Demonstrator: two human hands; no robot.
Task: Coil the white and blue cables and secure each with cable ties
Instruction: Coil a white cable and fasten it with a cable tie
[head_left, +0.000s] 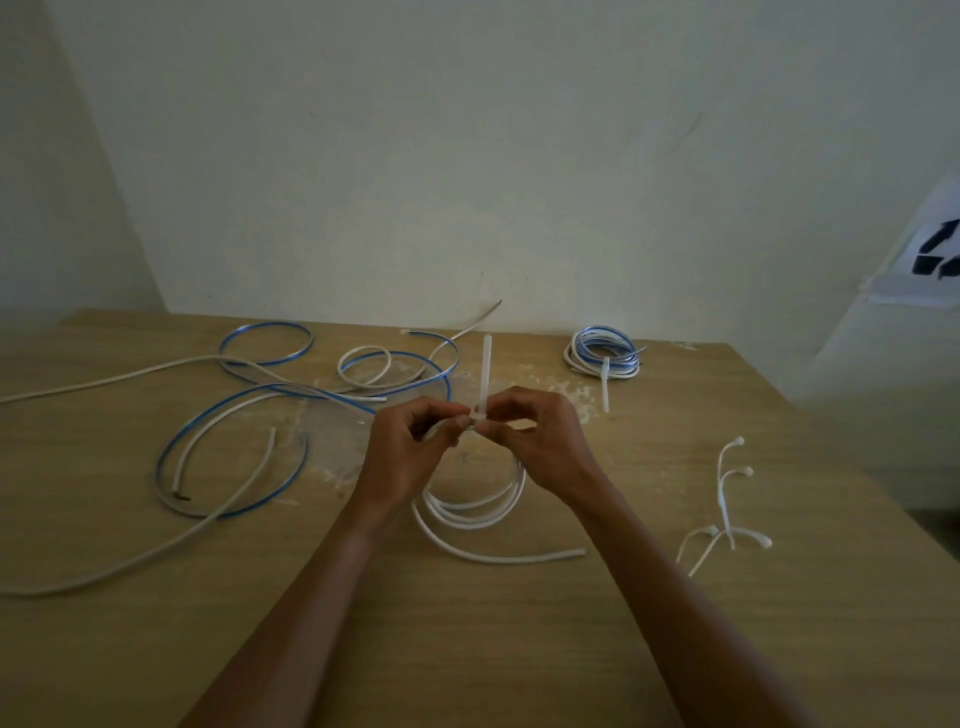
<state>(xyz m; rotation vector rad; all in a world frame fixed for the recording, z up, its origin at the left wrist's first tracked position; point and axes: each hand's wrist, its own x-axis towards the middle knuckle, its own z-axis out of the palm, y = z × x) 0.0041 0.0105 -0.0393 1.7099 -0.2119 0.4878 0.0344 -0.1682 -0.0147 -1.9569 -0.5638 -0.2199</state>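
A white cable coil (470, 512) lies on the wooden table (467, 649) in the middle, one loose end trailing right. My left hand (410, 447) and my right hand (540, 441) meet at the coil's far side, both pinching a white cable tie (486, 374) whose tail stands upright above my fingers. The tie's head and the coil's top are hidden by my fingers. Loose blue and white cables (249, 415) sprawl over the table's left half.
A coiled blue and white bundle (605, 356) with a tie around it sits at the back right. Several spare white cable ties (724, 504) lie at the right. A pale wall rises behind the table; a printed sheet (930, 249) hangs at far right.
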